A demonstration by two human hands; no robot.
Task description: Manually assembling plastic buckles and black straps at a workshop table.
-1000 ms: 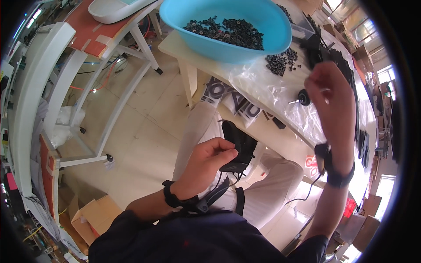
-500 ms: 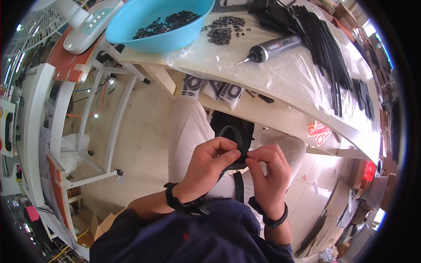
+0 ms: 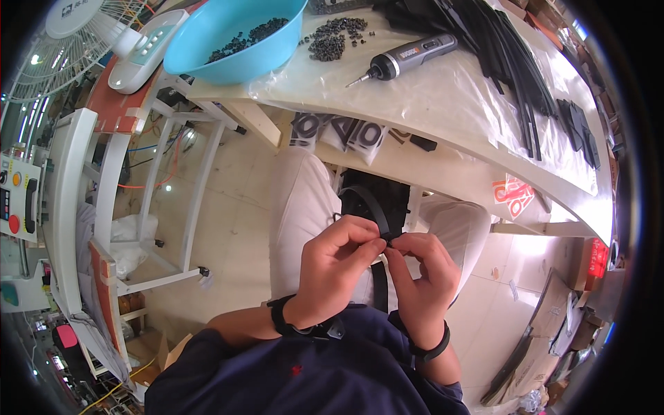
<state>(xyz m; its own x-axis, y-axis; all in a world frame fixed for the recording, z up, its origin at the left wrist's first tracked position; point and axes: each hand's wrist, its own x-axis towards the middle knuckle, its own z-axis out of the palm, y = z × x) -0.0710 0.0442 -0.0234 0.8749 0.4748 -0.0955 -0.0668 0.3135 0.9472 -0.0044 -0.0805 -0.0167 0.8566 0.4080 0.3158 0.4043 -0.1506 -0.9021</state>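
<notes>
Strap: black, flat, looped over your lap between your knees, its near end pinched at your fingertips. Left hand and right hand: both closed narrow on the strap and a small black part where they meet; what the part is cannot be told.

Change: a second ago your right hand was up at the worktop by the loose black bits; half a second ago it had come down to join the left. Both now work the same point, so the fitting looks under way.

Black wristbands: one on each wrist.

Worktop: plastic-covered, beyond your knees.
- Near edge: black-and-white printed pieces hanging under it.
- Middle: electric screwdriver, lying flat, tip toward the left.
- Beyond it: heap of small black bits.
- Left corner: blue bowl holding more bits.
- Right side: long black strips, bundled.

Fan: left of the bowl. Nothing lies between your hands and the strap.
</notes>
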